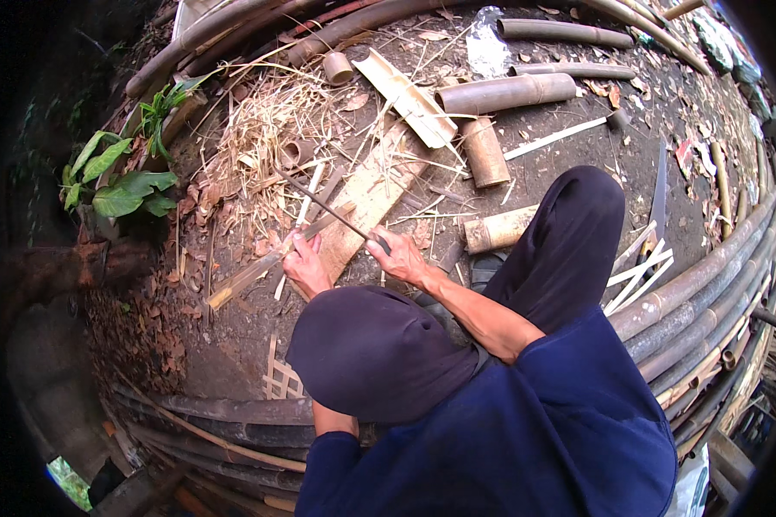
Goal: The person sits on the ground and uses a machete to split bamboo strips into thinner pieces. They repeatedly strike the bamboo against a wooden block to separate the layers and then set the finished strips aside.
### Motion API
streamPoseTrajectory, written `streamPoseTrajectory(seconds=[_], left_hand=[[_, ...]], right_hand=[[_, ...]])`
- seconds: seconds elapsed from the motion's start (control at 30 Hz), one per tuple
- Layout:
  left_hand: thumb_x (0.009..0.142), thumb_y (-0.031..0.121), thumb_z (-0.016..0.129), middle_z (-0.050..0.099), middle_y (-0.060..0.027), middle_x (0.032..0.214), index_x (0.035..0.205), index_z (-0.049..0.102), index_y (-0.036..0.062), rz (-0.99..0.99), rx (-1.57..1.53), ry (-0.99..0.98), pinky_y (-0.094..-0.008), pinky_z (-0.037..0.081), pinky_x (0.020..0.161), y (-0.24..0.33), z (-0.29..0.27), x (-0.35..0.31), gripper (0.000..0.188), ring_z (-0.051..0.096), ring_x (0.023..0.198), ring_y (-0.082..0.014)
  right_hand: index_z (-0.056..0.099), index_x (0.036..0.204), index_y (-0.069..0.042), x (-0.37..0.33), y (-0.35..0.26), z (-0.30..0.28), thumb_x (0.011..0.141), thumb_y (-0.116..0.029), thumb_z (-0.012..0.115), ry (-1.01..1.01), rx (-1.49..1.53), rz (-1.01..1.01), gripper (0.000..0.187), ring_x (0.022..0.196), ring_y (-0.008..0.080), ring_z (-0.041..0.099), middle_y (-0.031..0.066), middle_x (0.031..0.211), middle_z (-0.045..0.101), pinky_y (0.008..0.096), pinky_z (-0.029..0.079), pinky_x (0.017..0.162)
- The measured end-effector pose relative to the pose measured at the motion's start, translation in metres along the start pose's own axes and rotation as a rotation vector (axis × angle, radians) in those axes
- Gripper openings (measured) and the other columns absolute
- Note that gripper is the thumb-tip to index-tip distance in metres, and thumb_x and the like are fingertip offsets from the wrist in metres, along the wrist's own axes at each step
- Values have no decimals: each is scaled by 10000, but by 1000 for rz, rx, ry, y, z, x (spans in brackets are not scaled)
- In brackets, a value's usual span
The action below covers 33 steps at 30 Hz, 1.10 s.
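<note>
Head view, right hand [398, 258], knife [325, 205] (gripped)

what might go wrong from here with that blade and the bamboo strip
The long dark blade in the right hand crosses the bamboo strip close to the bare left hand; a slip might cut it. The strip appears steadied only by that hand, so it could twist under pressure. The saw lies uncovered beyond the knee, and might catch anyone reaching that way.
</note>
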<state>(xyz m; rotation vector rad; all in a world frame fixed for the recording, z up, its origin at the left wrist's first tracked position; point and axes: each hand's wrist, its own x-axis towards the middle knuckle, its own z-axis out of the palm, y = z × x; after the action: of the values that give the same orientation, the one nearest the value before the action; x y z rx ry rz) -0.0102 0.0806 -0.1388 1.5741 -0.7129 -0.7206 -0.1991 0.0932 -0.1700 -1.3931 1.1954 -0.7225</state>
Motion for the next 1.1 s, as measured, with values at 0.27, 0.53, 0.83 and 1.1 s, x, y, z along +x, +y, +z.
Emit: streamPoseTrajectory(seconds=[0.27, 0.53, 0.83, 1.1], left_hand=[[1027, 216, 457, 653, -250, 1078, 1162, 571, -154, 5, -51, 16, -325, 599, 847, -2, -1, 1, 410, 685, 964, -293], [1022, 227, 470, 669, -251, 1028, 1130, 587, -166, -8, 17, 38, -308, 594, 836, -5, -6, -1, 424, 696, 938, -273], [1007, 240, 488, 662, -241, 1012, 1102, 602, -177, 30, -6, 3, -330, 613, 803, -11, 13, 8, 443, 699, 904, -284], [996, 140, 508, 607, -168, 1185, 1215, 554, -99, 318, -61, 63, -317, 530, 881, 40, 10, 20, 327, 642, 1016, -238]], right_hand=[[609, 1057, -8, 2, -12, -8, 958, -481, 491, 35, -34, 49, 497, 750, 407, 628, 230, 787, 649, 457, 502, 710], [626, 1079, -101, 0, 21, 5, 954, -458, 512, -14, -82, 147, 395, 827, 447, 649, 251, 821, 657, 522, 484, 684], [601, 1037, -27, -7, 30, -25, 973, -443, 473, -7, -170, 273, 440, 927, 475, 615, 267, 941, 648, 517, 486, 792], [585, 1182, -1, -1, 48, -18, 948, -552, 446, -9, -257, 269, 614, 1056, 467, 595, 315, 1073, 631, 515, 458, 913]])
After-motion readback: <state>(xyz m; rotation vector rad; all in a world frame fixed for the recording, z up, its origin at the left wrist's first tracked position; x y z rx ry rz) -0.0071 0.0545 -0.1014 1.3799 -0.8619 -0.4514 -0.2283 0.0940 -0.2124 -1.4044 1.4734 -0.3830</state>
